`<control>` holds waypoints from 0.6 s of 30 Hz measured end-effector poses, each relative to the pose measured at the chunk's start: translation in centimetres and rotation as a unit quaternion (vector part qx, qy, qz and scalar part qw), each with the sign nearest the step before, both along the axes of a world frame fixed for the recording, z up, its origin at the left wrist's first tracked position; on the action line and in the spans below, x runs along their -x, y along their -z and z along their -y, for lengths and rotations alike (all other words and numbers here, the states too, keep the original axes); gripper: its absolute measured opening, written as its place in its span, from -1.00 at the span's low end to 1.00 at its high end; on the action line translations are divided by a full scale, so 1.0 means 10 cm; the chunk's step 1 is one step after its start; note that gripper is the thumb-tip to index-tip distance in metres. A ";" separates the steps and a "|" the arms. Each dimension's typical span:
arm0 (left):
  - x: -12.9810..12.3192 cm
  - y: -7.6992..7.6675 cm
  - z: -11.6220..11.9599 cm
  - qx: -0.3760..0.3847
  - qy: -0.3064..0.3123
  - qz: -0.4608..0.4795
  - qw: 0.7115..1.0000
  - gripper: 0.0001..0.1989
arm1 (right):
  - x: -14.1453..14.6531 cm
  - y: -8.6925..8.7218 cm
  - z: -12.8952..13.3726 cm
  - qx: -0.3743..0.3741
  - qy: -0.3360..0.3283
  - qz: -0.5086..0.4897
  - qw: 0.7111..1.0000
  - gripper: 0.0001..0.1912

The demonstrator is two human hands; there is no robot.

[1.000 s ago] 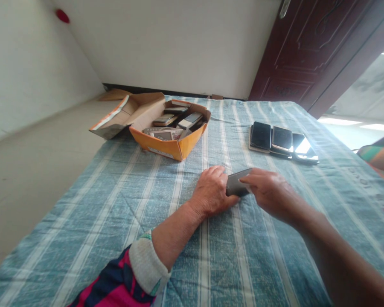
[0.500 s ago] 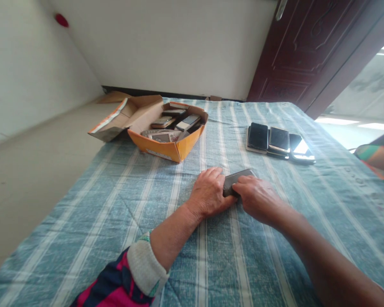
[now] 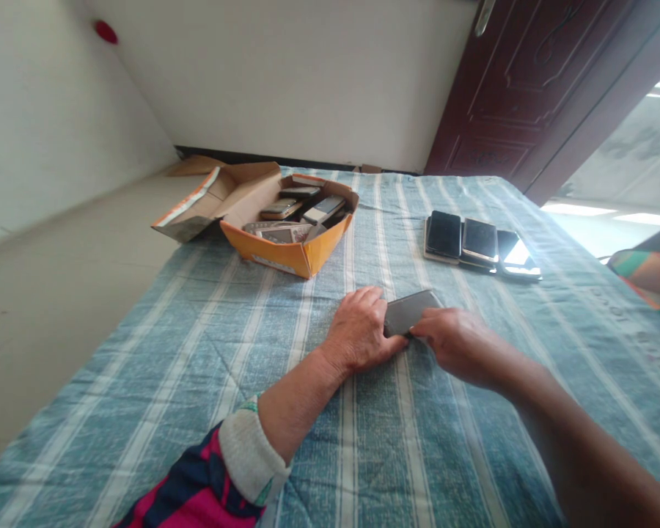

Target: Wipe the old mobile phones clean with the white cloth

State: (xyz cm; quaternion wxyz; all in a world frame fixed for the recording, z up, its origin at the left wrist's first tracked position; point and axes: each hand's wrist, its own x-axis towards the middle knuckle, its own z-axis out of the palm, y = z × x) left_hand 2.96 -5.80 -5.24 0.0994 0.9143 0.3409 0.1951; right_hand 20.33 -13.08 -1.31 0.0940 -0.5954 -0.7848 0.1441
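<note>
A grey mobile phone (image 3: 411, 312) lies tilted on the striped cloth in front of me, its flat face up. My left hand (image 3: 360, 326) is closed around the phone's left end, with the thumb along its near edge. At the phone's lower right edge is my right hand (image 3: 454, 341), its fingers curled and pressed together, the fingertips touching the phone there. Whether a small thing sits in those right fingers is hidden.
Beyond my left hand stands an open orange cardboard box (image 3: 286, 260) holding several old phones (image 3: 324, 210). To the right, stacked phones (image 3: 480, 240) lie side by side on the striped cloth (image 3: 308, 411). A dark red door (image 3: 522, 88) is behind.
My right hand has slid right and slightly down over the phone, from its face to its lower right edge, uncovering more of it. My left hand keeps its grip.
</note>
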 end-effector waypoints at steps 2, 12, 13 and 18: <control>0.00 -0.01 0.00 0.005 0.002 0.001 1.000 -0.58 | -0.10 -0.04 -0.02 -0.005 -0.003 -0.128 0.992 -0.74; 0.01 -0.02 -0.02 0.014 0.003 -0.006 1.000 -0.53 | -0.32 0.15 -0.22 0.189 0.174 -0.642 0.722 -0.75; 0.01 -0.02 -0.02 0.014 0.003 -0.006 1.000 -0.52 | -0.33 0.19 -0.23 0.198 0.170 -0.659 0.705 -0.75; 0.02 -0.01 -0.03 0.020 0.000 -0.005 1.000 -0.49 | -0.33 0.23 -0.22 0.208 0.150 -0.695 0.672 -0.77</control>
